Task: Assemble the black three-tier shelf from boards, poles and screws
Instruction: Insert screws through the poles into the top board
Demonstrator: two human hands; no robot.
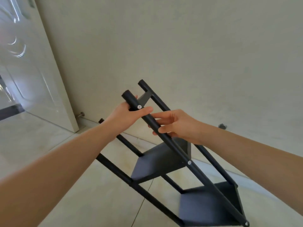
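The black three-tier shelf (165, 161) is tilted away from me, resting on the tiled floor. Its top board (144, 98) sits between two upper poles, the middle board (157, 163) and the bottom board (206, 205) lower down. Silver screw heads (139, 106) show on the near pole (177, 149). My left hand (129, 113) grips the near pole close to its top end, thumb across it just below a screw. My right hand (173, 125) holds the same pole a little lower, fingers curled round it.
A plain beige wall stands just behind the shelf. A white door (32, 71) is open at the left, with a metal door stop (81, 114) at the skirting. Another small stop (222, 126) sits at the wall's base on the right. Pale floor tiles lie below.
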